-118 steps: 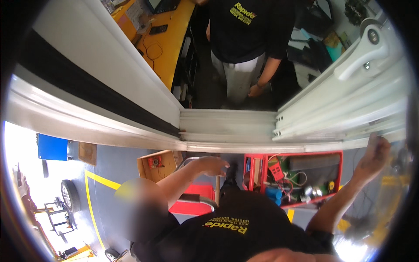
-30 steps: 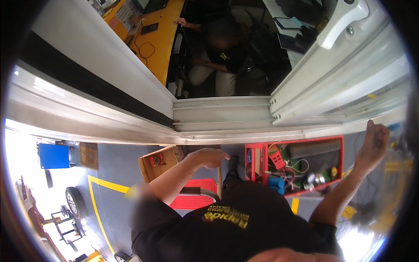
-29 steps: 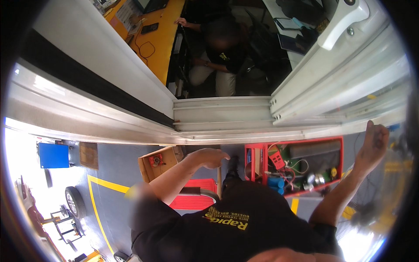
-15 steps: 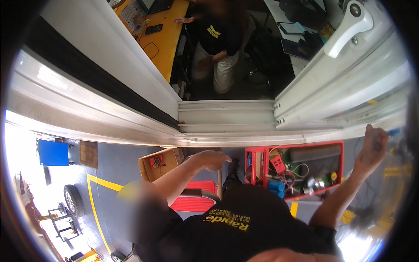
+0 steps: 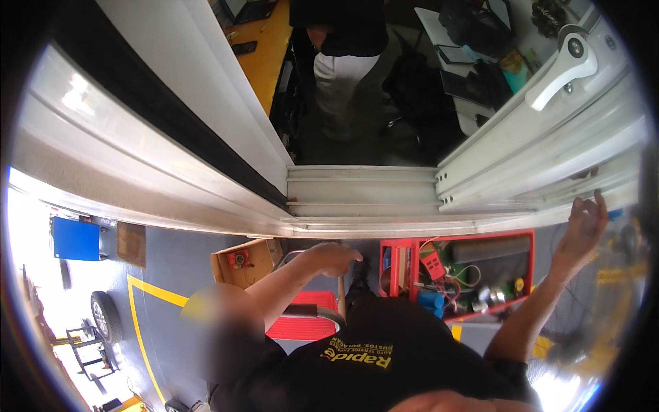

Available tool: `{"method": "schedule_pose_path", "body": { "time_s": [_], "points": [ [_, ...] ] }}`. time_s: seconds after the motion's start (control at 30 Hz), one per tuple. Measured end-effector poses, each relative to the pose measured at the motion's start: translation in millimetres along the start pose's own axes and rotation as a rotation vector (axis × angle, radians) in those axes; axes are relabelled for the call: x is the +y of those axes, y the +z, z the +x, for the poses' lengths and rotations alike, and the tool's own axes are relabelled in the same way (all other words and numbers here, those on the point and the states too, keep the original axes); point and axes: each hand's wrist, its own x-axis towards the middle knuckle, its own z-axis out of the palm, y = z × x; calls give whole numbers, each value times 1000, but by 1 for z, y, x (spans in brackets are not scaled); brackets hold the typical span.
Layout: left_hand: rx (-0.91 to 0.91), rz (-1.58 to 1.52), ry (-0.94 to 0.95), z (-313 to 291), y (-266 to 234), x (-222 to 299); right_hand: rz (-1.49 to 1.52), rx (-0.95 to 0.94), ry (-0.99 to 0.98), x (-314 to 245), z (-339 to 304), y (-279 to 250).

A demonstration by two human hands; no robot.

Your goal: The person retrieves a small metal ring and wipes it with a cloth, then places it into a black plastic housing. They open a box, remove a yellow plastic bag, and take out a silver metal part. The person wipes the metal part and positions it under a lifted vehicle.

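With the white window sill [image 5: 364,192] just ahead, perhaps as support, the left hand [image 5: 336,259] curls loosely, any hold unclear, and the right hand [image 5: 585,223] is half-spread, seemingly empty, while a red tool tray [image 5: 414,275] between them, open-topped, leaves a red device [image 5: 432,266] reachable.

on the yellow desk [image 5: 269,69], far left, lie a phone [image 5: 245,48] and a laptop [image 5: 252,9]. the white desk [image 5: 469,121], far right, carries some dark things [image 5: 467,89]. near right, the red tray [image 5: 533,261] holds a red meter [image 5: 433,265] and blue cylinders [image 5: 430,301]. on the grey floor [image 5: 171,257], left, stands a tyre [image 5: 106,317].
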Motion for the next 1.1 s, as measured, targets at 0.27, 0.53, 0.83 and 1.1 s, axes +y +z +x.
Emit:
{"method": "schedule_pose_path", "body": {
  "time_s": [0.27, 0.53, 0.83, 1.1],
  "points": [
    [8, 2, 20, 7, 7, -5, -178, -33, 4, -25, -18, 8],
    [55, -68, 43, 6, -1, 6, -90, -104, 75, -41, -33, 15],
    [343, -452, 499, -68, -51, 70, 60, -261, 123, -41, -29, -15],
    [1269, -366, 571, -105, -92, 131, 95, -469, 158, -24, -86, -91]
  ]
}}
